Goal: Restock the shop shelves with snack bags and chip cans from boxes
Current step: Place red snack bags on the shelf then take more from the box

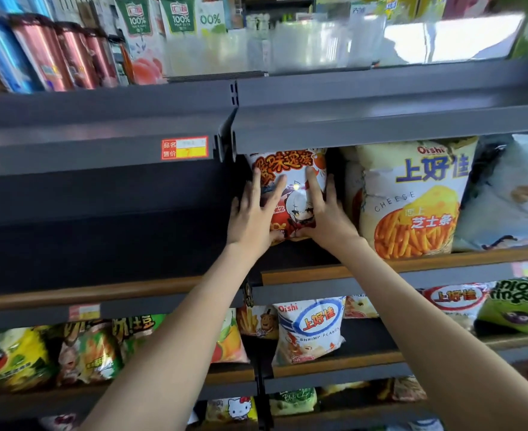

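Since the red snack bag (pixel 291 169) apparently should stand upright, face-out, just left of the yellow cheese bag (pixel 412 197), the left hand (pixel 251 214) and right hand (pixel 326 214) grip its sides, fingers (pixel 257 183) spread over the front, thumbs under its base.

snack bag (pixel 292 197) on shelf (pixel 443 263); cheese bag (pixel 412 200) just R; cans (pixel 54 54) above L

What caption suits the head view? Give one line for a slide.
Left hand and right hand hold a red-and-white snack bag upright on a dark shelf, beside a yellow cheese-stick bag.
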Motion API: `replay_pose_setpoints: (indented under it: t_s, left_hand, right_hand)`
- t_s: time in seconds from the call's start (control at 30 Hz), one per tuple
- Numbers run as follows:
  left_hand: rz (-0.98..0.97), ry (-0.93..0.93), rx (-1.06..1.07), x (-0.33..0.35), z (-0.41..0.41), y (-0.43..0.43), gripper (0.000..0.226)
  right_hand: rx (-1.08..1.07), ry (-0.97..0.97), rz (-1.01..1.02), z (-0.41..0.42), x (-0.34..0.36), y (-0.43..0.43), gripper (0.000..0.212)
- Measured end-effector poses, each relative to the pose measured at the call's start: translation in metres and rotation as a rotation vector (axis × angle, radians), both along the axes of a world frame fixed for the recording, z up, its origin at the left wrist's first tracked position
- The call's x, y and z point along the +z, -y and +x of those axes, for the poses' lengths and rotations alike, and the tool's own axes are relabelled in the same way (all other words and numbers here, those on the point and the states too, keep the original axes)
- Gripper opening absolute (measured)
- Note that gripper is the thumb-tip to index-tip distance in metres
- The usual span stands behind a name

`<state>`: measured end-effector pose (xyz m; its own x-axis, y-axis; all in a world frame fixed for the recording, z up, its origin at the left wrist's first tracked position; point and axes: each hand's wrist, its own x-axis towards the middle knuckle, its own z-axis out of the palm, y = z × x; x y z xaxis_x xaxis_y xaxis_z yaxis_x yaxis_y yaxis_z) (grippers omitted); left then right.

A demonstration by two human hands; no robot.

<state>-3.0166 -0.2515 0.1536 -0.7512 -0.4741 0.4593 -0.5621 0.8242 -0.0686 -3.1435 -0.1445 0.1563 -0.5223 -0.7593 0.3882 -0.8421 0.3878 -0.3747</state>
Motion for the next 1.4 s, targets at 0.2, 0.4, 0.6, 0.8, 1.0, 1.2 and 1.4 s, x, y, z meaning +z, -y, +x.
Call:
replay_pose_setpoints:
  t_s: [0.2, 0.4, 0.6, 0.8, 1.0, 1.2, 1.4]
  left_hand:
    - [0.195, -0.119, -0.067, 0.002, 0.011, -0.025, 0.104]
    - [0.448, -0.374, -0.174, -0.018, 0.06, -0.067, 0.078]
    - [0.473, -0.651, -0.023, -0.08, 0.135, -0.108, 0.054]
    - [0.938, -0.386, 0.474, -0.198, 0.214, -0.123, 0.063]
    - [1.242, -0.22, 0.975, -0.309, 0.298, -0.159, 0.068]
    - [1.376, -0.226, 1.21, -0.439, 0.35, -0.182, 0.071]
    - [1.401, -0.231, 1.2, -0.599, 0.367, -0.193, 0.079]
  right_hand:
    - [-0.068, -0.035, 0.021, 0.027, 0.004, -0.017, 0.116]
    - [0.025, -0.025, -0.214, 0.085, -0.022, -0.049, 0.069]
    - [0.22, 0.114, -0.311, 0.164, -0.078, -0.072, 0.044]
    - [0.379, 0.505, 0.09, 0.206, -0.168, -0.064, 0.042]
    - [0.468, 0.686, 0.612, 0.233, -0.304, -0.056, 0.052]
    - [0.495, 0.637, 0.867, 0.242, -0.444, -0.039, 0.051]
    - [0.434, 0.59, 1.064, 0.258, -0.617, -0.021, 0.058]
